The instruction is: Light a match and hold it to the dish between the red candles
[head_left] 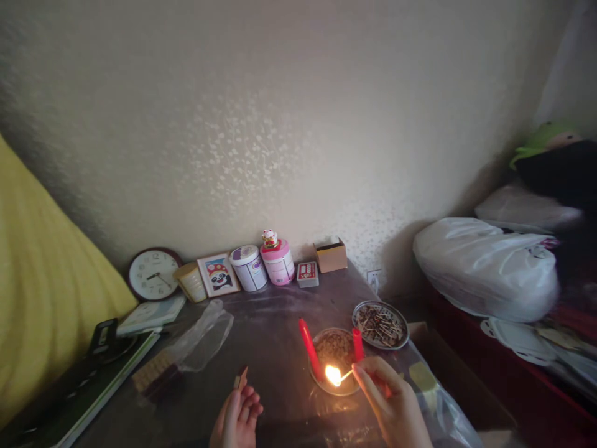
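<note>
Both of my hands are at the near edge of the counter (280, 348). My right hand (396, 407) has its grip pinched tight on a thin match (346, 375), and the far tip of the match is burning with a bright little flame (333, 374). That flame sits over the near rim of a small round glass dish (334, 361). One red candle (310, 350) leans to the left in the dish. A second red candle (357, 344) stands at the right side of the dish, just above my fingers. My left hand (237, 418) is held up with its fingers curled together on a small matchbox (240, 376), which pokes out above them.

Just behind the glass dish, a bit to the right, is a metal plate (380, 324) full of matches. A clear plastic bag (203, 339) lies on the left part of the counter. Along the far edge, by the wall, stand a round clock (153, 274), a little picture (218, 274), a white tub (249, 268), a pink tub (278, 261) and a small cardboard box (331, 254). Off the right side, well apart from my hands, is a big white bag (485, 267).
</note>
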### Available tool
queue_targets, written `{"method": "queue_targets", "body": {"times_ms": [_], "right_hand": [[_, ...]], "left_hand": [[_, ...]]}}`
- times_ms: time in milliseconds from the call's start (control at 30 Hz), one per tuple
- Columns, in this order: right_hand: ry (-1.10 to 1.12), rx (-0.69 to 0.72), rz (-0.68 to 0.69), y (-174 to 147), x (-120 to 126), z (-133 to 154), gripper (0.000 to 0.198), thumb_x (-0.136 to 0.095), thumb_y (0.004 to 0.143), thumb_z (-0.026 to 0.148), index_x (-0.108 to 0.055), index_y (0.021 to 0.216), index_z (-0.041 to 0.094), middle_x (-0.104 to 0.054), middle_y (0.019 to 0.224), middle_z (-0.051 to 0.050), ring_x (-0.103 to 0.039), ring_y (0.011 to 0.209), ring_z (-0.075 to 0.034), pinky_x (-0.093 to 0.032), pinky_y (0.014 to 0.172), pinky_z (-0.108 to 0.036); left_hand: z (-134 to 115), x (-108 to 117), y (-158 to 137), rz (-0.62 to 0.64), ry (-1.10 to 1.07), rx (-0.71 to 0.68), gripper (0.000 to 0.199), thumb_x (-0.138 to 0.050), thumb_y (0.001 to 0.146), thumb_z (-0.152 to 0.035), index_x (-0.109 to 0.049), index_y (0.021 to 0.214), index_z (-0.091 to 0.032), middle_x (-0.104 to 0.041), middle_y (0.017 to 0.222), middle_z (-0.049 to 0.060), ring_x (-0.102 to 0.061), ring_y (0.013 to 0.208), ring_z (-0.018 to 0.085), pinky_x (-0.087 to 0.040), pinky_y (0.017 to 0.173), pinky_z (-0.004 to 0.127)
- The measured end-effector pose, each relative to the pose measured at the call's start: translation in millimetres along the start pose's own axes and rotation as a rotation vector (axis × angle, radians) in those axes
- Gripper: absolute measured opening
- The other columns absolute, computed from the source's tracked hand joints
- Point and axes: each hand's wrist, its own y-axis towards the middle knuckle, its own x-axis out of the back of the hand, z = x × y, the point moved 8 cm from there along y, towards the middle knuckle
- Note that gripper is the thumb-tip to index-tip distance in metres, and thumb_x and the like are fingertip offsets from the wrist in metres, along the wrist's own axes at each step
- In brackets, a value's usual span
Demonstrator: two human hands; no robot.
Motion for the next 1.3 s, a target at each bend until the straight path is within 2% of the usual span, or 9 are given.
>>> {"method": "queue_targets", "body": {"times_ms": [233,367,467,800,1100,1300], "right_hand": [[0.043,-0.002,0.021,0.0,-1.4,-3.5,0.030,-0.054,0.088,0.043,-0.060,0.069,0.021,-0.061,0.069,-0.001,-0.058,0.066,-0.018,-0.045,0.061,-0.022],[0.069,-0.010,0.034,1.0,-2.4,-4.2,0.029,-0.055,0.088,0.043,-0.060,0.069,0.021,-0.062,0.070,-0.001,-0.058,0.067,-0.017,-0.046,0.062,-0.022],[0.087,-0.017,0.037,1.3,-3.7,-8.1,0.029,-0.056,0.087,0.043,-0.061,0.070,0.021,-0.062,0.069,-0.001,-0.059,0.067,-0.017,-0.046,0.062,-0.022],[0.070,-0.045,0.053,0.5,-5.7,-13.3,0.032,-0.054,0.088,0.046,-0.060,0.070,0.020,-0.062,0.068,-0.002,-0.060,0.065,-0.019,-0.047,0.062,-0.025],[0.042,-0.055,0.048,1.1,-3.6,-12.6,0.030,-0.055,0.087,0.044,-0.060,0.069,0.021,-0.063,0.066,-0.001,-0.060,0.064,-0.018,-0.046,0.060,-0.023],[0.022,-0.053,0.034,0.6,-3.5,-14.9,0.030,-0.055,0.087,0.044,-0.060,0.070,0.020,-0.061,0.067,0.000,-0.058,0.063,-0.017,-0.044,0.059,-0.023]], "left_hand": [[-0.4,-6.5,-6.0,0.001,-0.006,-0.003,0.025,-0.082,0.053,-0.022,-0.074,0.076,-0.016,-0.072,0.066,0.004,-0.068,0.058,0.018,-0.056,0.051,0.026],[-0.8,-6.0,-10.6,-0.069,-0.004,0.006,0.009,-0.069,0.067,-0.017,-0.072,0.074,-0.014,-0.071,0.064,0.005,-0.067,0.055,0.017,-0.055,0.049,0.026],[0.4,-4.5,-8.4,-0.072,0.001,0.030,0.010,-0.064,0.072,-0.015,-0.072,0.079,-0.014,-0.071,0.064,0.005,-0.067,0.054,0.017,-0.055,0.048,0.026],[3.1,-3.2,-4.4,-0.054,0.003,0.031,0.009,-0.064,0.074,-0.015,-0.071,0.078,-0.013,-0.071,0.067,0.006,-0.067,0.057,0.017,-0.054,0.051,0.027],[3.7,1.6,-0.3,-0.039,0.013,0.015,0.013,-0.073,0.063,-0.018,-0.071,0.076,-0.015,-0.071,0.068,0.006,-0.067,0.058,0.018,-0.054,0.052,0.027],[3.5,2.3,2.1,-0.031,0.022,0.030,0.013,-0.072,0.066,-0.017,-0.071,0.078,-0.015,-0.071,0.069,0.006,-0.067,0.058,0.018,-0.054,0.053,0.028]]}}
